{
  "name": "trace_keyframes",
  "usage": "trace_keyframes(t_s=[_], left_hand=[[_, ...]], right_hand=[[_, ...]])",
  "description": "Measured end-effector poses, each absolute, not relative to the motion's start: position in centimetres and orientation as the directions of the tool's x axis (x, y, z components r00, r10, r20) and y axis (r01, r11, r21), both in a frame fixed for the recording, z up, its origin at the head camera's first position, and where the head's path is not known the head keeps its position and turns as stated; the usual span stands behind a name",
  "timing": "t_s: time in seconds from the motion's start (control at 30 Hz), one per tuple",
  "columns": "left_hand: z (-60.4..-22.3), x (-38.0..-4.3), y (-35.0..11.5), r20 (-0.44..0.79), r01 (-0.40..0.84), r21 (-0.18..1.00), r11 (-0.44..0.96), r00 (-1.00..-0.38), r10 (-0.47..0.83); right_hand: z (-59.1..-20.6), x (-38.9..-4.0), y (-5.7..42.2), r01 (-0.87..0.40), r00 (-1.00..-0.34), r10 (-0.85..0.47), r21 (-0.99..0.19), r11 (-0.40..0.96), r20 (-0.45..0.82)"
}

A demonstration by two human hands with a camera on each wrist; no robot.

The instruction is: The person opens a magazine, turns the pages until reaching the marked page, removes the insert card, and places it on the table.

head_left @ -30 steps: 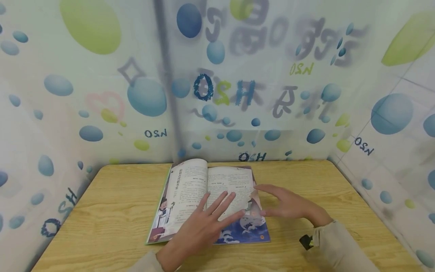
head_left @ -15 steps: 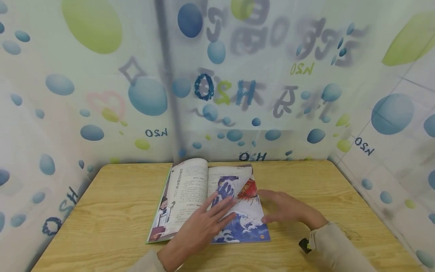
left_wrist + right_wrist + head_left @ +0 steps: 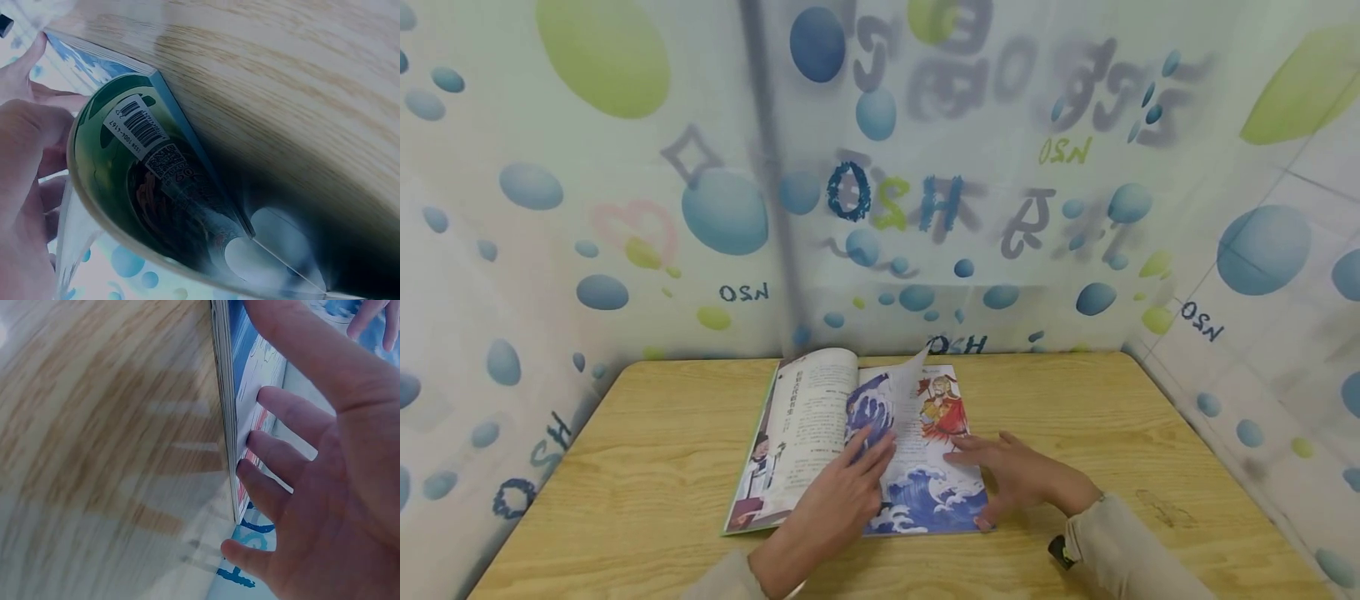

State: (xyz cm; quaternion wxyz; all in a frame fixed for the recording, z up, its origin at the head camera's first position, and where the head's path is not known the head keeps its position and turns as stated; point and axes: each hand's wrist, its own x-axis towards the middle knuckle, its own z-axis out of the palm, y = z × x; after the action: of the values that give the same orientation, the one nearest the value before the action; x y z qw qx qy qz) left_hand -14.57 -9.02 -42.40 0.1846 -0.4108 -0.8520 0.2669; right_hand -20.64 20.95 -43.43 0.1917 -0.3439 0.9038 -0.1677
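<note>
An open magazine (image 3: 805, 417) lies on the wooden table, text on its left page and a red-robed figure over blue waves on its right page. One lifted leaf (image 3: 870, 406) stands curled near the middle, its top corner raised. My left hand (image 3: 835, 500) lies over the lower middle of the magazine, fingers extended against this leaf. My right hand (image 3: 1026, 475) rests at the right page's outer edge, fingers spread, thumb near the lower corner. In the right wrist view, several fingertips of the right hand (image 3: 312, 456) touch the page by the edge. The left wrist view shows the curved green back cover (image 3: 106, 137) with a barcode.
The wooden table (image 3: 647, 450) extends around the magazine on all sides. Behind and beside it hang pale walls (image 3: 880, 250) printed with blue and green drops and lettering. A small dark object (image 3: 1060, 552) sits at the right sleeve's cuff.
The leaf has swung from the right side up toward the middle, uncovering the red figure. My left hand has shifted slightly left with it, and my right hand has moved left onto the page edge.
</note>
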Motion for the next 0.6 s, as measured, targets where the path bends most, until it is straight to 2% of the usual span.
trace_keyframes(t_s=[0.33,0.6], left_hand=[[-42.1,-14.18,-8.8,0.119,0.502,-0.566,0.654,-0.735,0.667],[-42.31,-13.95,-9.18,0.112,0.444,-0.453,0.773,-0.832,0.543]], right_hand=[[-43.59,-20.7,21.07,-0.578,-0.682,-0.699,-0.428,0.695,-0.214],[-43.77,-20.73,21.21,-0.578,-0.679,-0.703,-0.437,0.689,-0.211]])
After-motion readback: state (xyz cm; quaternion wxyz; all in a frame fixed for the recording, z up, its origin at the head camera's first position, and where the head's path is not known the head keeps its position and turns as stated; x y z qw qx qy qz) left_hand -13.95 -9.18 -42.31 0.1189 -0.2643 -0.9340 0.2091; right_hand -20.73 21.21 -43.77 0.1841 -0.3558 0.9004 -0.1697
